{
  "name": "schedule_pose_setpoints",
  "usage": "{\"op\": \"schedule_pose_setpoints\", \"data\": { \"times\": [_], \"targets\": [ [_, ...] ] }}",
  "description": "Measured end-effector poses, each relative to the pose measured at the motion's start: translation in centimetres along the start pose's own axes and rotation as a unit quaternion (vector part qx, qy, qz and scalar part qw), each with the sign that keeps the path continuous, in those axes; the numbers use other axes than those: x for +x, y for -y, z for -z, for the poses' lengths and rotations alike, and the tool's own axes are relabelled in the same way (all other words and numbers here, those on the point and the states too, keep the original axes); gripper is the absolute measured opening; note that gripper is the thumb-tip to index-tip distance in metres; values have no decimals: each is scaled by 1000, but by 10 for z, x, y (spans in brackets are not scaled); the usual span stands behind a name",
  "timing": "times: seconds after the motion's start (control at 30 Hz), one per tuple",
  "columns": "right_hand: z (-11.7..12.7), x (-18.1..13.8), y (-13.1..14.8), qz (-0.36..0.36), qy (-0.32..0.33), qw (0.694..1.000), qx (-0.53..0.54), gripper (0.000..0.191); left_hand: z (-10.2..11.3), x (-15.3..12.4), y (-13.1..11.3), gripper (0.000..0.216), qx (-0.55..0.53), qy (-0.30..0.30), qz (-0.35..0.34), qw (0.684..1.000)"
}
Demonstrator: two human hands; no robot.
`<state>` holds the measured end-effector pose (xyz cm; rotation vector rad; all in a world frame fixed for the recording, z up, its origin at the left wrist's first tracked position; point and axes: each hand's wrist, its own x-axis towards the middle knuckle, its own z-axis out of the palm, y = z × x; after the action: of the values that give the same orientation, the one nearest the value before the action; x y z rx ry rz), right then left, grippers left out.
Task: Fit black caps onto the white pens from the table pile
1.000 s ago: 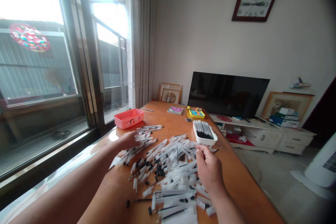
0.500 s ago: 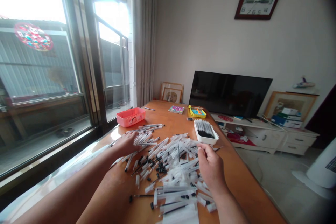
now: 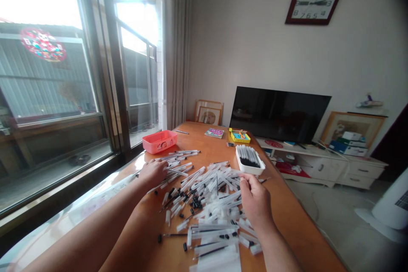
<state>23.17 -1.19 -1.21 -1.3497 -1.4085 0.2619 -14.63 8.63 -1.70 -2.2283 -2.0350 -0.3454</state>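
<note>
A loose heap of white pen barrels, black caps and thin refills [image 3: 207,197] covers the middle of the wooden table [image 3: 287,221]. My left hand [image 3: 154,173] rests at the heap's left edge with its fingers curled around a pen that sticks out to the right. My right hand [image 3: 255,199] hovers over the heap's right side, its fingers bent in a pinch; what they grip is hidden. A white tray [image 3: 250,160] with assembled pens sits just beyond my right hand. A pink tray [image 3: 159,141] stands farther back on the left.
A small book [image 3: 213,132] and a yellow box [image 3: 239,136] lie at the table's far end. A television [image 3: 280,112] stands on a low white cabinet [image 3: 318,159] behind. Large windows [image 3: 63,72] line the left side. A white appliance [image 3: 390,208] stands at right.
My left hand has closed on a pen and drawn slightly toward me at the heap's left edge. The right hand stays almost in place. The camera shifted a little.
</note>
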Motion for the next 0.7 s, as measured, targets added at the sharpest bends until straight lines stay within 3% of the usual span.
{"op": "schedule_pose_setpoints", "data": {
  "times": [0.23, 0.4, 0.7],
  "targets": [
    [0, 1, -2, 1, -2, 1000, 1, 29, 1, -2, -18, 44, 17, -20, -47, 999],
    [-1, 1, -2, -2, -1, 1000, 2, 29, -1, 1, -28, 21, 26, -22, -64, 997],
    [2, 1, 0, 0, -9, 1000, 8, 32, -3, 1, -40, 25, 32, -51, -25, 998]
  ]
}}
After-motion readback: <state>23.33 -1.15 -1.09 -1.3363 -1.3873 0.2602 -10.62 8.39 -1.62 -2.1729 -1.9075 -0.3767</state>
